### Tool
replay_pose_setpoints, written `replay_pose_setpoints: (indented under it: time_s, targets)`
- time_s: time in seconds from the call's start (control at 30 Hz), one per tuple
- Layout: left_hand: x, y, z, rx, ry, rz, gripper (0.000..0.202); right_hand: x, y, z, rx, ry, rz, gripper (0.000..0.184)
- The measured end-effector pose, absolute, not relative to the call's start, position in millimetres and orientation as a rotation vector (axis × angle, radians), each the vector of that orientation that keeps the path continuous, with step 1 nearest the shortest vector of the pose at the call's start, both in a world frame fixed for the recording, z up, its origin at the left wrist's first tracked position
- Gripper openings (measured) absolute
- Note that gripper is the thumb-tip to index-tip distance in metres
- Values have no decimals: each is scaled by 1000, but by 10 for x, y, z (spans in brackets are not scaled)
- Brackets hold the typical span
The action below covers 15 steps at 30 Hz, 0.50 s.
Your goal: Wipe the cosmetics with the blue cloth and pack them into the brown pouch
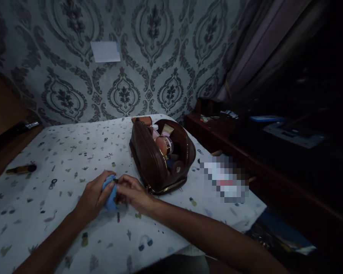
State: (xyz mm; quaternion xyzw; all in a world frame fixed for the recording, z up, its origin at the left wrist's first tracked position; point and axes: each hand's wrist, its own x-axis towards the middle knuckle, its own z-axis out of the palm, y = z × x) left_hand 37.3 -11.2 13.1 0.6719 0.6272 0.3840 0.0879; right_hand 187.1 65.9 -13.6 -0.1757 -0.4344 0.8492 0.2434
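Note:
My left hand (pixel 93 195) and my right hand (pixel 133 193) meet over the table, both closed around a small light-blue cloth or sponge (pixel 109 195). The right hand's fingers pinch something small and dark against it that I cannot make out. Just beyond the hands sits an open brown leather pouch (pixel 151 161), unzipped, with several cosmetic bottles and tubes (pixel 164 144) standing inside it.
The table wears a white patterned cloth (pixel 74 152). A makeup brush (pixel 21 169) lies at its left edge. A blurred-out flat item (pixel 224 179) lies at the right of the pouch. Patterned wallpaper with a white paper note (pixel 105 51) lies behind; dark wooden furniture (pixel 246 152) stands right.

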Motion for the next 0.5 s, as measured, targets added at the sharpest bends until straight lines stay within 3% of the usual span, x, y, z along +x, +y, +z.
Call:
replay_pose_setpoints:
  time_s: [0.27,0.5]
  targets:
    - [432,-97,188,1689,1837,1137,40,1889,648,-104,-456,-1424,1997,51]
    - [394,-114,175,1598,1693,1199,43,1924,596,-70,-436,-1521,1947,53]
